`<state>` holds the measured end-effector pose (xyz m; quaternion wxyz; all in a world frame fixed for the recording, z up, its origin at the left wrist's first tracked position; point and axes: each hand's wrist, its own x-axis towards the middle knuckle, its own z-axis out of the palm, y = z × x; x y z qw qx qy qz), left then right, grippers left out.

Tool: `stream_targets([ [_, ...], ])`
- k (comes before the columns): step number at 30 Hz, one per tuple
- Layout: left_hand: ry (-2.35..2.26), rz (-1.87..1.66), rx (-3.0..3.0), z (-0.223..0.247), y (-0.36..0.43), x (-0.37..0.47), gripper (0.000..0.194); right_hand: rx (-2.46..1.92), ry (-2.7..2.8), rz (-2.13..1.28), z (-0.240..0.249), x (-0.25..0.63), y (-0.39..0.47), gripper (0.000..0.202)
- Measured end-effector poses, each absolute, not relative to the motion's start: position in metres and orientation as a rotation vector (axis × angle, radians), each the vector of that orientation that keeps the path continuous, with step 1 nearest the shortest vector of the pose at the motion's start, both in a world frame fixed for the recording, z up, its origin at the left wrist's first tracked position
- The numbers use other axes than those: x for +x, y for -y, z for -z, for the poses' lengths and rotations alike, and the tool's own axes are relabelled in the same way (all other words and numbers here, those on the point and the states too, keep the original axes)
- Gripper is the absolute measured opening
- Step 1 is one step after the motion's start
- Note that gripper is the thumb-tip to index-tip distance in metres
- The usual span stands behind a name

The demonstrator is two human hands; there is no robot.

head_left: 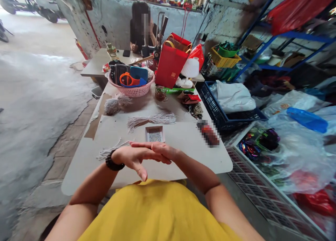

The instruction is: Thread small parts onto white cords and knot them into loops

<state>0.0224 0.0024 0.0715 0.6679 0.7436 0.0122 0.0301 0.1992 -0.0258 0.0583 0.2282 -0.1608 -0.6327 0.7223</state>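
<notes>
My left hand [133, 157], with a dark beaded bracelet [114, 160] at its wrist, lies across my right hand [164, 150] above the near part of the table. The palms or fingers touch, and both sets of fingers are stretched out, with my left thumb apart. I see nothing held in either hand. Just beyond them sits a small open box [155, 134] of little grey metal-looking pieces. White cords [110, 151] lie loose beside my left wrist. A longer bundle of white cords [152, 120] is spread behind the box.
A pink basket [135, 91], a red bag [172, 64] and a white lamp [190, 69] stand at the table's far side. Another bundle of cords [112, 106] lies at left. Crates [231, 120] flank the right edge. A person [141, 31] sits opposite.
</notes>
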Motion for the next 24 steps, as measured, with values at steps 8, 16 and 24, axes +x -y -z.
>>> stream_targets([
  [8,-0.09,-0.225,1.828,-0.062,0.001,0.006,0.088,-0.581,1.432,-1.919,-0.049,0.209,0.035,0.051],
  [16,-0.089,-0.164,1.877,-0.066,0.007,0.011,0.094,-0.788,1.671,-1.871,-0.059,0.209,0.029,0.045],
  [24,0.025,-0.167,1.839,-0.069,0.015,0.016,0.093,-0.745,1.688,-2.158,-0.056,0.21,0.023,0.053],
])
